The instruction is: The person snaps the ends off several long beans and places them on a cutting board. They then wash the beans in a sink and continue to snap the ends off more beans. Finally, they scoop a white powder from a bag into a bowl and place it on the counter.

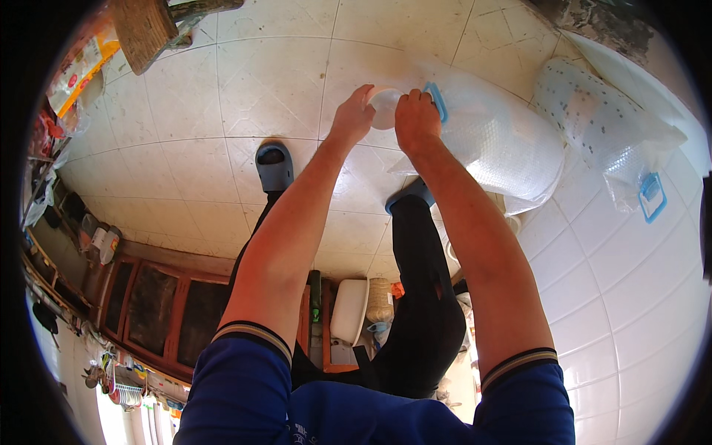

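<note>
Between my hands is a roll of clear tape point(385, 111), its round side facing up. My left hand point(356, 114) grips the roll's left edge with thumb and fingers. At the roll's right edge my right hand point(417, 118) has its fingers curled in; what they pinch is hidden. Just right of that hand a blue plastic handle point(437, 102) stands up at the end of a large bundle in bubble wrap point(492, 133), which lies on the tiled floor. The bundle's contents are blurred by the wrap.
A second wrapped bundle with dark spots point(589, 105) and a blue handle point(652, 197) leans by the white tiled wall point(623, 300). A wooden stool point(143, 33) is at the upper left, near plastic packaging point(83, 72). Wooden cabinets point(150, 306) and a white basin point(349, 311) lie toward the lower edge.
</note>
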Available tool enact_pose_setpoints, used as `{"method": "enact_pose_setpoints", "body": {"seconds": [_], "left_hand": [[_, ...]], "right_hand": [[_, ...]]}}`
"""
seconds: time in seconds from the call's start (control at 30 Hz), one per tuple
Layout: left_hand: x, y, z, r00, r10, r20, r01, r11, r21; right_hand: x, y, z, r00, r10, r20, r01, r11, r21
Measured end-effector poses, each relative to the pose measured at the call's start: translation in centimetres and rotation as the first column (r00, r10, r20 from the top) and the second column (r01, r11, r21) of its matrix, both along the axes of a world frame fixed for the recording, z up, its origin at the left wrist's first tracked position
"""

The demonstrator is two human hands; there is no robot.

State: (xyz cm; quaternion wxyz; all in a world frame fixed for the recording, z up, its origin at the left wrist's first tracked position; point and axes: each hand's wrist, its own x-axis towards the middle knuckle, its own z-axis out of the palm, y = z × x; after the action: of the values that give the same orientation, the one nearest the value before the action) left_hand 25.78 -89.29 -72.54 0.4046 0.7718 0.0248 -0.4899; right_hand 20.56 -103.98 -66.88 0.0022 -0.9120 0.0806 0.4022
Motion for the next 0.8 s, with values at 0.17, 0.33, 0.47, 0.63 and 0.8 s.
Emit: {"method": "enact_pose_setpoints", "body": {"seconds": [0.17, 0.33, 0.47, 0.63, 0.8], "left_hand": [[0.0, 0.1, -0.4, 1.0, 0.016, -0.014, -0.016, 1.0, -0.004], [0.0, 0.2, -1.1, 1.0, 0.009, -0.015, -0.009, 1.0, 0.009], [0.0, 0.4, -1.5, 1.0, 0.002, 0.016, -0.002, 1.0, -0.015], [0.0, 0.1, -0.5, 1.0, -0.001, 0.008, 0.001, 1.0, -0.013], [-1.2, -1.3, 4.1, 0.999, 0.011, -0.047, -0.012, 0.999, -0.03]], "right_hand": [[0.2, 0.2, -0.6, 1.0, -0.004, 0.002, 0.004, 1.0, -0.009], [0.1, 0.4, -1.3, 0.999, -0.031, 0.02, 0.031, 0.999, -0.006], [0.2, 0.4, -1.4, 0.999, -0.038, 0.029, 0.038, 0.999, -0.006], [0.2, -0.1, 0.1, 1.0, -0.012, -0.009, 0.012, 1.0, -0.007], [-1.7, -2.1, 5.7, 0.991, -0.122, 0.048, 0.119, 0.991, 0.064]]}}
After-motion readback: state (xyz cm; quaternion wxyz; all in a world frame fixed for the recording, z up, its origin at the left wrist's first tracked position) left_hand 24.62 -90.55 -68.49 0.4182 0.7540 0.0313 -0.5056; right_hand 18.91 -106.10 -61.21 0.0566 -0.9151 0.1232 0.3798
